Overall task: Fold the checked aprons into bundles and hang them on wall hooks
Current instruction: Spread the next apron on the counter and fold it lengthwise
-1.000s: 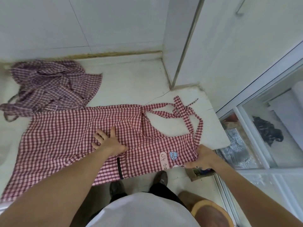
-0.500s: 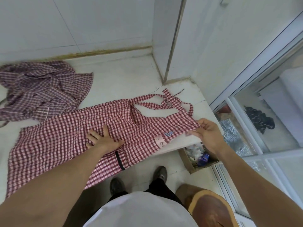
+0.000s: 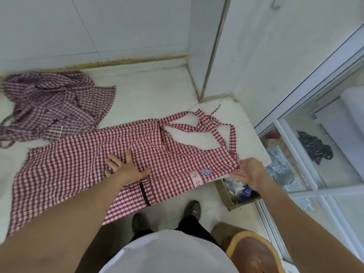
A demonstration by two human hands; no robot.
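Note:
A red-and-white checked apron (image 3: 82, 174) lies spread across the white counter (image 3: 157, 99), its lower part hanging over the front edge. Its neck straps (image 3: 208, 125) lie tangled toward the back right. My left hand (image 3: 126, 168) presses flat on the middle of the apron, fingers spread. My right hand (image 3: 249, 172) holds the right bib corner at the counter's front right edge, palm turned up, thumb and fingers pinching the cloth. A second, purplish checked apron (image 3: 53, 103) sits crumpled at the back left.
White tiled walls meet behind the counter, with a metal corner strip (image 3: 214, 46). A glazed window frame (image 3: 295, 154) runs along the right. Below the counter stand a cardboard box of odds and ends (image 3: 239, 191) and a wooden stool (image 3: 254, 251), beside my shoes.
My right hand has brought the bib corner up from below the counter's edge and holds it level with the counter. My left hand has stayed pressed on the apron.

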